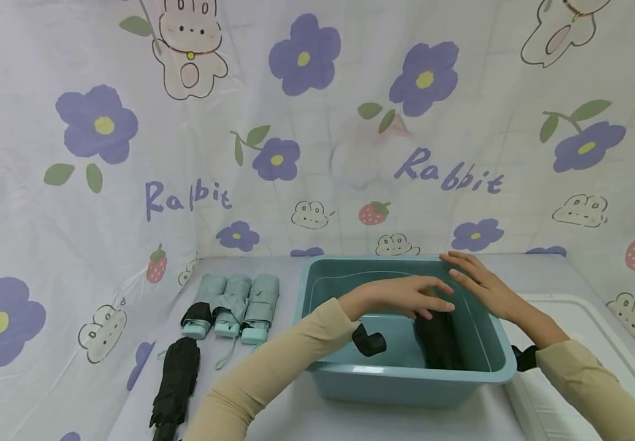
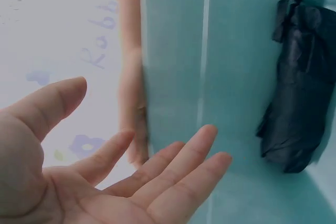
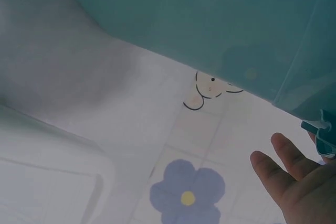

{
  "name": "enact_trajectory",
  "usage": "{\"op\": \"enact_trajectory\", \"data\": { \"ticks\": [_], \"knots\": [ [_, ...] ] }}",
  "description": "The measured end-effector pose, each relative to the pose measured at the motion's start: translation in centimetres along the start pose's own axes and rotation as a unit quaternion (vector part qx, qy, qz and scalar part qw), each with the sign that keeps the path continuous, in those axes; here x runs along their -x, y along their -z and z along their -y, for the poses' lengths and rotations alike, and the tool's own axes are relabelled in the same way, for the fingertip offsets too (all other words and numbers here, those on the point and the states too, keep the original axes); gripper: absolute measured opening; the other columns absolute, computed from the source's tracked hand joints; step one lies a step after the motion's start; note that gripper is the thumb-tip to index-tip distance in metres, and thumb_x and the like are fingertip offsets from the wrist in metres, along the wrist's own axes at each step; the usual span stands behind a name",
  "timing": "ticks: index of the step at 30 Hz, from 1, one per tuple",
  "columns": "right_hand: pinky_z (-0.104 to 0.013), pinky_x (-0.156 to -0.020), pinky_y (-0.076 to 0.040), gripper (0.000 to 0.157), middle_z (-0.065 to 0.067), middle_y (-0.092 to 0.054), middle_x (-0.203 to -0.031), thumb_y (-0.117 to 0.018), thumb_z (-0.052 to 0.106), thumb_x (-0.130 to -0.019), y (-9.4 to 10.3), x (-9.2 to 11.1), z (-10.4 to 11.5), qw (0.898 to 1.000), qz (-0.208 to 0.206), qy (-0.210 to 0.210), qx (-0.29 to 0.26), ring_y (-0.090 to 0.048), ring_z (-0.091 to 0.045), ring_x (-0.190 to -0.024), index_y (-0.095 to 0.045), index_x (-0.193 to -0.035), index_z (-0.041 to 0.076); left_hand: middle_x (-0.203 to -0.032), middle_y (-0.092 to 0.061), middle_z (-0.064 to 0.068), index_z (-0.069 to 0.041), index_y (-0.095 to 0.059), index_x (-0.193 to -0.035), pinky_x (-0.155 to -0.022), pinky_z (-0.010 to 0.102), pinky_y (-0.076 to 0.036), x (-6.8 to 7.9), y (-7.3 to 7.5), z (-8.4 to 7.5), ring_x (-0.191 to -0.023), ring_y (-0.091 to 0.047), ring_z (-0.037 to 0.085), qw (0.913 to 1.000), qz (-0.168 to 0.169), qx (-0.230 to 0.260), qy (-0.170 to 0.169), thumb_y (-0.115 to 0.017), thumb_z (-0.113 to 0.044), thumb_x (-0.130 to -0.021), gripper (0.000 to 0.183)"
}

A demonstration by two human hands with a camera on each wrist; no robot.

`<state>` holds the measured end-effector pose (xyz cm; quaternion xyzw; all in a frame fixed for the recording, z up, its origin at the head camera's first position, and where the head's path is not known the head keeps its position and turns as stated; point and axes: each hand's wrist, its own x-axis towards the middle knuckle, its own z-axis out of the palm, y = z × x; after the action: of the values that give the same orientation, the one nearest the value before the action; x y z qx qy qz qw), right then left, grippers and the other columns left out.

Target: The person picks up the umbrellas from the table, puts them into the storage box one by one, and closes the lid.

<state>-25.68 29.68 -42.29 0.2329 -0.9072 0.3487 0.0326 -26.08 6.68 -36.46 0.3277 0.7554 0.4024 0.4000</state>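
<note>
Lying near the right wall of a blue-green plastic tub (image 1: 389, 390), a folded black umbrella (image 1: 440, 346) is resting on the tub's floor, below the left hand (image 1: 414, 295). That hand is hovering inside the tub over the umbrella's far end, palm down; its fingers are stretching out loosely and gripping nothing, and the left wrist view is showing a gap between fingertips and fabric. The right hand (image 1: 480, 283) is hanging by the tub's far right corner, farther from the umbrella, with its fingers extending and holding nothing; whether they are touching the rim, I cannot tell. Left of the tub, three pale green folded umbrellas (image 1: 235, 301) are lying side by side on the bench (image 1: 309, 413), well apart from both hands. A second black umbrella (image 1: 176, 380) is lying nearer the person, just beyond the left sleeve (image 1: 290, 361). Right of the tub, a white rimmed panel (image 1: 549, 407) is lying partly under the right forearm, and a flower-and-rabbit curtain (image 1: 350, 122) is hanging behind everything.
</note>
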Motion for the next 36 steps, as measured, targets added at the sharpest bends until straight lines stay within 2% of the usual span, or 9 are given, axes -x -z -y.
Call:
{"op": "enact_trajectory", "data": {
  "ticks": [4, 11, 18, 26, 32, 36],
  "knots": [
    [-0.071, -0.092, -0.023, 0.045, -0.019, -0.020, -0.149, -0.038, 0.022, -0.101, 0.1, 0.0, 0.2, 1.000, 0.001, -0.002, -0.005, -0.020, -0.047, -0.133, -0.032, -0.144, 0.010, -0.126, -0.053, -0.002, -0.023, -0.041, -0.137, -0.078, 0.029, -0.051, 1.0, 0.7, 0.1, -0.098, -0.059, 0.008, 0.9992, -0.020, -0.003, -0.036, -0.052, -0.032, -0.095, 0.044],
    [-0.071, -0.092, -0.024, 0.045, -0.020, -0.021, -0.148, -0.037, 0.023, -0.101, -0.1, -0.1, 0.0, 1.000, -0.002, -0.002, -0.008, -0.022, -0.048, -0.132, -0.033, -0.144, 0.010, -0.128, -0.052, -0.002, -0.026, -0.043, -0.135, -0.083, 0.034, -0.051, 3.4, 1.8, 1.1, -0.100, -0.060, 0.010, 0.9959, -0.054, -0.003, -0.073, -0.053, -0.033, -0.094, 0.042],
    [-0.071, -0.093, -0.022, 0.045, -0.020, -0.022, -0.148, -0.038, 0.024, -0.101, -0.2, 0.0, -0.1, 1.000, -0.009, -0.006, -0.005, -0.022, -0.047, -0.132, -0.034, -0.143, 0.009, -0.131, -0.051, -0.002, -0.027, -0.044, -0.135, -0.083, 0.028, -0.050, 5.5, 3.0, 2.9, -0.103, -0.060, 0.010, 0.9906, -0.102, -0.011, -0.090, -0.054, -0.034, -0.094, 0.043],
    [-0.071, -0.095, -0.020, 0.046, -0.019, -0.022, -0.149, -0.039, 0.023, -0.101, 0.1, -0.1, -0.2, 1.000, -0.013, 0.005, -0.007, -0.021, -0.046, -0.133, -0.033, -0.143, 0.007, -0.131, -0.050, -0.002, -0.030, -0.046, -0.133, -0.088, 0.036, -0.049, 7.0, 4.0, 4.5, -0.110, -0.059, 0.020, 0.9850, -0.136, -0.008, -0.106, -0.055, -0.034, -0.093, 0.040],
    [-0.071, -0.095, -0.021, 0.046, -0.019, -0.022, -0.148, -0.038, 0.024, -0.101, 0.0, 0.0, -0.3, 1.000, -0.016, 0.001, -0.002, -0.022, -0.046, -0.133, -0.033, -0.143, 0.009, -0.130, -0.051, 0.001, -0.027, -0.046, -0.133, -0.087, 0.035, -0.050, 7.8, 4.2, 4.9, -0.105, -0.061, 0.014, 0.9825, -0.148, -0.020, -0.111, -0.055, -0.032, -0.094, 0.040],
    [-0.071, -0.095, -0.021, 0.046, -0.018, -0.023, -0.148, -0.038, 0.025, -0.101, -0.1, 0.0, -0.3, 1.000, -0.014, -0.001, -0.004, -0.023, -0.045, -0.133, -0.033, -0.144, 0.010, -0.130, -0.051, 0.001, -0.026, -0.047, -0.132, -0.087, 0.033, -0.050, 8.3, 4.4, 5.3, -0.104, -0.061, 0.014, 0.9810, -0.158, -0.019, -0.111, -0.055, -0.031, -0.094, 0.039]
  ]
}}
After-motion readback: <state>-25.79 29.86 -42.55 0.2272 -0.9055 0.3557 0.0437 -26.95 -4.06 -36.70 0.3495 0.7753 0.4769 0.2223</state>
